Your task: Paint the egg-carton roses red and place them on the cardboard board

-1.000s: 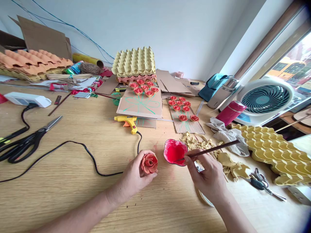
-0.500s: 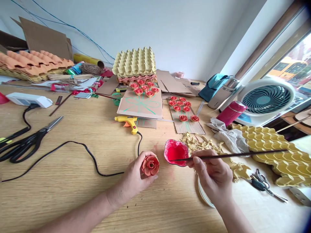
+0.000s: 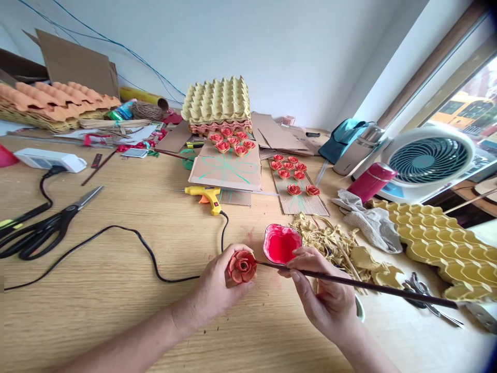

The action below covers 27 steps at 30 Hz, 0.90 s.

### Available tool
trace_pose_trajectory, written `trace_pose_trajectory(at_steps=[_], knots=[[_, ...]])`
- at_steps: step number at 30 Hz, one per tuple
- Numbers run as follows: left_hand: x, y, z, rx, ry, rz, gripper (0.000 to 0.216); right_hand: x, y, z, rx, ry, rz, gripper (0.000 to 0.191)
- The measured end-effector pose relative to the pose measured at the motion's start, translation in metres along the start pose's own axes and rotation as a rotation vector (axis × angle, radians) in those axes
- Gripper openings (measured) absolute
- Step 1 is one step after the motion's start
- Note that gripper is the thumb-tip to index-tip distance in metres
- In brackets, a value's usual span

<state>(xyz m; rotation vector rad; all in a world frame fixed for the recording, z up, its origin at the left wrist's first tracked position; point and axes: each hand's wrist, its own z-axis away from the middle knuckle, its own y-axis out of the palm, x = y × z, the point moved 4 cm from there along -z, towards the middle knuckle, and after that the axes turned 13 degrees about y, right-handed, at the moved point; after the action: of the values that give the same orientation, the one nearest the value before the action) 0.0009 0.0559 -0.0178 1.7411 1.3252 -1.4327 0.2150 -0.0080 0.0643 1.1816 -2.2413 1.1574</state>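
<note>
Between the thumb and fingers of my left hand (image 3: 221, 282) is a red paper rose (image 3: 243, 266), its open face turned up toward me. My right hand (image 3: 324, 292) grips a long dark paintbrush (image 3: 361, 282) with its fingers pinched round the handle near the tip. The brush tip meets the right edge of the rose's petals, or lies very close to it. Just behind the brush stands a small wavy-rimmed bowl (image 3: 282, 226) of red paint. Part of a pale round rim (image 3: 360, 309) shows behind my right hand, mostly hidden.
A yellow glue gun (image 3: 209, 198) lies beyond my left hand, its cord trailing left. Behind are roses on cardboard (image 3: 229, 173) and a stack of egg trays (image 3: 217, 101). Scissors (image 3: 58, 225) lie left; torn carton scraps (image 3: 330, 241), keys and a yellow egg tray (image 3: 446, 243) lie right.
My right hand has drawn the brush out of the paint bowl and moved it left and down to the rose. My left hand still holds the rose in nearly the same place.
</note>
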Motion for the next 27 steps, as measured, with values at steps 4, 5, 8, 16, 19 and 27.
trace_pose_trajectory(at_steps=[4, 5, 8, 16, 19, 27], knots=[[-0.0016, -0.0013, -0.0008, -0.005, -0.012, 0.030, 0.040, 0.0018, -0.0018, -0.0004, -0.013, -0.029, -0.005, 0.020], [-0.0021, -0.0013, -0.0008, -0.002, -0.011, 0.023, 0.040, 0.0015, -0.0018, 0.0000, -0.021, -0.028, -0.013, 0.021], [-0.0026, 0.0000, -0.0009, 0.019, -0.009, -0.003, 0.041, -0.0008, -0.0009, 0.0014, -0.032, -0.004, -0.031, 0.023], [-0.0046, 0.0015, -0.0039, 0.009, -0.005, 0.019, 0.039, 0.0001, -0.0018, 0.0002, 0.013, -0.007, 0.016, 0.021], [-0.0051, 0.0023, -0.0033, 0.027, -0.006, 0.000, 0.040, 0.0001, -0.0022, 0.0006, 0.005, -0.008, -0.001, 0.023], [-0.0033, 0.0002, -0.0010, -0.014, 0.010, -0.091, 0.038, 0.0037, -0.0030, -0.0025, 0.063, -0.030, 0.067, 0.024]])
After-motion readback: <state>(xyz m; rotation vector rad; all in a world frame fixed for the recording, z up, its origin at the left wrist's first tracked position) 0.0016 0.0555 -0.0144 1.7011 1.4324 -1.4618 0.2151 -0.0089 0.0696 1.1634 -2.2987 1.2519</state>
